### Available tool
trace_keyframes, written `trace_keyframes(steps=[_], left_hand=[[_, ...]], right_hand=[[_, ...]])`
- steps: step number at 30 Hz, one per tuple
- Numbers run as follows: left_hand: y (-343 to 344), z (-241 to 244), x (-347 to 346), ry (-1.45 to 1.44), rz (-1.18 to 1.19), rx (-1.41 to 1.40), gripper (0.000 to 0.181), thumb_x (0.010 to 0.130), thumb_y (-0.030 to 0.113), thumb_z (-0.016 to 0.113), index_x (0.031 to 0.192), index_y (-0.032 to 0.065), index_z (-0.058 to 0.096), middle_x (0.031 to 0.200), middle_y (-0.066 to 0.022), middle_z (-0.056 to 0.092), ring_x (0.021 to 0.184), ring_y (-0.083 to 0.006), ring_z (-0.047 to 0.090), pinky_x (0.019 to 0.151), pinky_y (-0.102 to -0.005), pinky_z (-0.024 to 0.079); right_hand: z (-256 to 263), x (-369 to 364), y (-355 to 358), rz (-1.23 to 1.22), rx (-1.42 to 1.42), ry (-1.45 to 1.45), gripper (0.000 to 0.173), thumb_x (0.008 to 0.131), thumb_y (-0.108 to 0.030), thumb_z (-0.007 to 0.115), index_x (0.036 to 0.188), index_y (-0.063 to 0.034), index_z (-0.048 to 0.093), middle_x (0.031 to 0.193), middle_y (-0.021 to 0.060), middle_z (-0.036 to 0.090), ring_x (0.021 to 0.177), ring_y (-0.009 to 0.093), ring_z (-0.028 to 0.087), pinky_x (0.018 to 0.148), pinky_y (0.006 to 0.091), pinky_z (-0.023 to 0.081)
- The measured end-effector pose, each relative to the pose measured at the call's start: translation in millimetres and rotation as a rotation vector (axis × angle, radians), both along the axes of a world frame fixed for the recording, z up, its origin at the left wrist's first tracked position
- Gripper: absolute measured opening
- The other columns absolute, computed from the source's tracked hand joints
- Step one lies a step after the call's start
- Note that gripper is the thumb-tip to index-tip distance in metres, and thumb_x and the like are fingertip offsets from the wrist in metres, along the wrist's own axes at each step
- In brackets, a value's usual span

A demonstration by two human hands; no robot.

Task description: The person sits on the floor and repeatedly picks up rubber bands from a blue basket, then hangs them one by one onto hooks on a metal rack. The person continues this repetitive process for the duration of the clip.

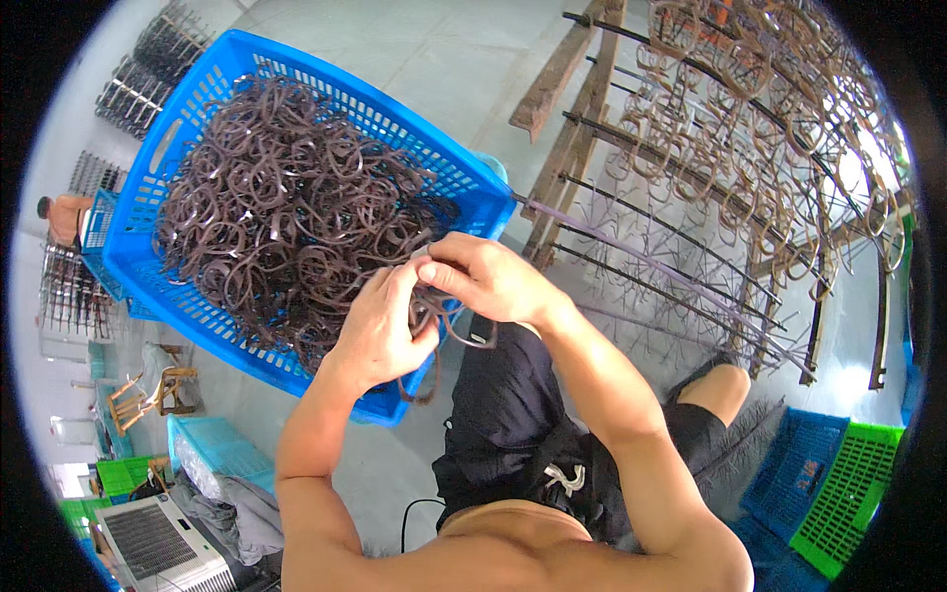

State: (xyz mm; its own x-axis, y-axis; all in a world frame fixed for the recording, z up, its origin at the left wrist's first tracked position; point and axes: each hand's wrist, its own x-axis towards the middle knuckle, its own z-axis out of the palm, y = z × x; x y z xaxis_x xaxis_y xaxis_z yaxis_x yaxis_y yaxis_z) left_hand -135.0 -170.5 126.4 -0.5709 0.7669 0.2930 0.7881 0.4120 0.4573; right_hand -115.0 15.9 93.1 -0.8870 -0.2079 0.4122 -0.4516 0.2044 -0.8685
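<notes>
Before me is a large blue plastic basket [488, 200] heaped with thin, dark brown curved frame pieces [296, 170]. My left hand [381, 322] and my right hand [481, 277] meet over the basket's near right corner, fingers touching. Between them they hold a small bunch of the same curved pieces [470, 342], whose loops hang below the fingers. One loop dangles beside the basket's rim. Fingers cover the upper part of the bunch, so how each piece is gripped is partly hidden.
At the right, a rack of dark bars [666, 288] with thin prongs carries many brown curved pieces [740, 70] along its upper part. Blue and green crates [847, 488] stand lower right. Another person [68, 218] is at the far left. A wooden chair [174, 388] and white appliance [159, 544] stand lower left.
</notes>
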Motion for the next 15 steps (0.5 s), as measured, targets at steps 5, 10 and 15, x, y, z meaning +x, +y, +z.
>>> trace_keyframes(steps=[5, 10, 15], left_hand=[[21, -26, 8, -1.134, -0.29, 0.108, 0.076, 0.065, 0.01, 0.077, 0.129, 0.0047, 0.035, 0.106, -0.0074, 0.051, 0.077, -0.012, 0.05, 0.069, -0.0268, 0.043], [45, -92, 48, -2.099, -0.489, 0.418, 0.075, 0.068, 0.018, 0.08, 0.13, 0.0025, 0.04, 0.119, -0.0037, 0.051, 0.077, -0.0079, 0.047, 0.064, -0.0232, 0.037], [93, -102, 99, -2.124, -0.441, 0.477, 0.064, 0.079, 0.01, 0.068, 0.134, 0.0097, 0.036, 0.116, -0.0098, 0.056, 0.068, -0.0087, 0.043, 0.055, -0.0225, 0.037]], right_hand=[[-18, 58, 46, 0.01, -0.062, -0.378, 0.021, 0.087, -0.024, 0.061, 0.088, -0.0035, 0.065, 0.074, 0.0104, 0.062, 0.067, 0.018, 0.058, 0.064, 0.031, 0.046], [-38, 131, 85, -0.036, -0.487, -0.727, 0.028, 0.089, -0.03, 0.061, 0.089, -0.0019, 0.063, 0.063, -0.0038, 0.05, 0.056, 0.005, 0.041, 0.049, 0.0209, 0.032], [-83, 208, 100, -0.342, -0.826, -0.748, 0.028, 0.091, -0.03, 0.058, 0.088, -0.0025, 0.06, 0.058, -0.0045, 0.043, 0.05, 0.004, 0.038, 0.046, 0.0211, 0.032]])
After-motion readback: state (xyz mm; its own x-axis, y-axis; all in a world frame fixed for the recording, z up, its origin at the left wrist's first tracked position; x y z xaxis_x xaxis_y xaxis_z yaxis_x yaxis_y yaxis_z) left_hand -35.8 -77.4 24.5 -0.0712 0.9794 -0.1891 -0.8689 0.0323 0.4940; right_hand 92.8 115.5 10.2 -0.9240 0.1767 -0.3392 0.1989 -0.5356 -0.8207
